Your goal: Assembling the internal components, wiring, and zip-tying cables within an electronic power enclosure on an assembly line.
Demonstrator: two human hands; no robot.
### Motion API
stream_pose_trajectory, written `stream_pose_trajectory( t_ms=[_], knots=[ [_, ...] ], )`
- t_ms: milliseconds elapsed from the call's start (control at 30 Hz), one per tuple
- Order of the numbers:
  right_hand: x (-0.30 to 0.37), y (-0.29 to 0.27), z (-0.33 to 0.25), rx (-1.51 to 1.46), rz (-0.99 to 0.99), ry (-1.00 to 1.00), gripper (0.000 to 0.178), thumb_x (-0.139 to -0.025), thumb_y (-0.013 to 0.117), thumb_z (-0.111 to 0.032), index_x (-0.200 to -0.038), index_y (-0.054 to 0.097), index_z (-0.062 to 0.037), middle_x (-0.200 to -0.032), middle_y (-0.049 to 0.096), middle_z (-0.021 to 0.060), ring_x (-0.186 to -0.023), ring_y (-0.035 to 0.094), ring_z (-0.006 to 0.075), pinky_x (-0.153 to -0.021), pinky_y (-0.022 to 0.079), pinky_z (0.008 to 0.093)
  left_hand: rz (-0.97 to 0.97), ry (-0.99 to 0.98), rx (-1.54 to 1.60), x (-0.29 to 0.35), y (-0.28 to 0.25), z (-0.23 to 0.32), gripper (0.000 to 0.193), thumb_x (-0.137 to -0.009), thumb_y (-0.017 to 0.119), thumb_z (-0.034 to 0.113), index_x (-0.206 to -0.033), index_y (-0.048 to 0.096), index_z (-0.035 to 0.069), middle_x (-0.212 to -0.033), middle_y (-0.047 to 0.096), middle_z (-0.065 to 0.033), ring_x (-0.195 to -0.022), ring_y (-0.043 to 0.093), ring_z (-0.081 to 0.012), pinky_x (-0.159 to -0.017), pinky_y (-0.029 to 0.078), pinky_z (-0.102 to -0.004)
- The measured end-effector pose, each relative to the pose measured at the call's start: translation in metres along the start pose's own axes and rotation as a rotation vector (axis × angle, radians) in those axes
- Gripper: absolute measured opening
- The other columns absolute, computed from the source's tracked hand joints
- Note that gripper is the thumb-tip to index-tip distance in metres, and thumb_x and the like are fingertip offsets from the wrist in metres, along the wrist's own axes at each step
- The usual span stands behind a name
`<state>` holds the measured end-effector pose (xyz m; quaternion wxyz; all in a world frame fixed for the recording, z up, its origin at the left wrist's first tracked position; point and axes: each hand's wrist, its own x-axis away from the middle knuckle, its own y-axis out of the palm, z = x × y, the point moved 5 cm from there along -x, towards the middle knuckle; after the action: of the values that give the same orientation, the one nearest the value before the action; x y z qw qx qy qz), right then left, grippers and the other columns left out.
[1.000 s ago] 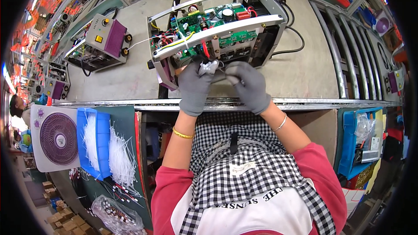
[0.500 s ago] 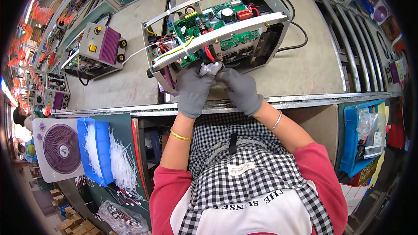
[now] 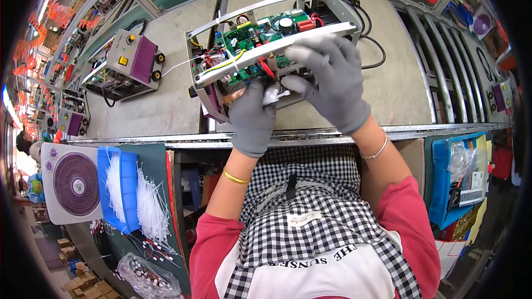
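Note:
An open-sided metal machine chassis (image 3: 288, 36) with a green circuit board (image 3: 241, 37) inside stands before me, with white metal rails along its top. My left hand (image 3: 252, 115), in a grey glove, is closed at the near side of the chassis, below the front rail. Thumb and fingers pinch a small white piece (image 3: 271, 96), close under some red wires (image 3: 267, 68); its exact kind is unclear. My right hand (image 3: 335, 80), also gloved, is raised in front of the rail with its fingers spread and nothing in them. It hides part of the chassis's right side.
Left on the bench stands another purple-sided machine (image 3: 124, 63). Metal rollers (image 3: 443, 72) lie to the right. Below left are a fan (image 3: 76, 182), a blue bin (image 3: 128, 194) and white cable ties (image 3: 151, 202). A blue tray (image 3: 440, 188) with bagged parts sits lower right.
My right hand has left the white piece, moving up and right while its fingers opened. The left hand stays at the white piece. The whole view has shifted slightly.

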<state>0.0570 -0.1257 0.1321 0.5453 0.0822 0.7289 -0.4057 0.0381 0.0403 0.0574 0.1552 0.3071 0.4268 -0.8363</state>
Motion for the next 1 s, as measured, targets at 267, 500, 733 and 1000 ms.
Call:
stream_pose_trajectory(
  t_ms=[267,500,733,1000],
  knots=[
    [-0.026,0.024,0.01,-0.008,-0.205,0.011,0.058,-0.072,0.076,-0.05,-0.119,0.063,-0.0185,-0.092,0.063,-0.0003,-0.097,0.06,0.0205,-0.11,0.03,0.0411,-0.172,0.016,-0.181,-0.008,0.001,0.012,0.034,-0.074,0.066,0.008,-0.106,0.059,0.001,-0.084,0.063,-0.0143,-0.072,0.064,-0.0328,-0.062,0.052,-0.0409],
    [-0.029,0.028,0.007,0.007,-0.252,0.075,0.054,-0.067,0.081,-0.042,-0.114,0.065,-0.0216,-0.098,0.065,0.0026,-0.095,0.061,0.0226,-0.097,0.038,0.0424,-0.148,-0.021,-0.103,-0.01,0.006,0.007,0.028,-0.076,0.066,0.012,-0.1,0.057,0.003,-0.083,0.062,-0.0147,-0.074,0.064,-0.0339,-0.062,0.051,-0.044],
    [-0.033,0.025,0.018,-0.062,-0.323,0.03,0.048,-0.069,0.079,-0.044,-0.109,0.067,-0.0216,-0.095,0.066,0.0011,-0.093,0.062,0.0224,-0.093,0.04,0.0418,-0.138,-0.086,-0.071,-0.008,0.009,0.006,0.027,-0.079,0.063,0.012,-0.105,0.059,0.006,-0.078,0.063,-0.0178,-0.072,0.063,-0.0389,-0.062,0.05,-0.0464],
    [-0.035,0.027,0.013,0.036,-0.314,0.098,0.043,-0.069,0.078,-0.045,-0.101,0.068,-0.0173,-0.09,0.065,0.0007,-0.092,0.062,0.0221,-0.094,0.039,0.0423,-0.169,-0.076,-0.08,-0.014,0.004,0.018,0.028,-0.079,0.061,0.01,-0.105,0.055,0.001,-0.077,0.062,-0.0207,-0.074,0.062,-0.041,-0.065,0.051,-0.0484]
  ],
)
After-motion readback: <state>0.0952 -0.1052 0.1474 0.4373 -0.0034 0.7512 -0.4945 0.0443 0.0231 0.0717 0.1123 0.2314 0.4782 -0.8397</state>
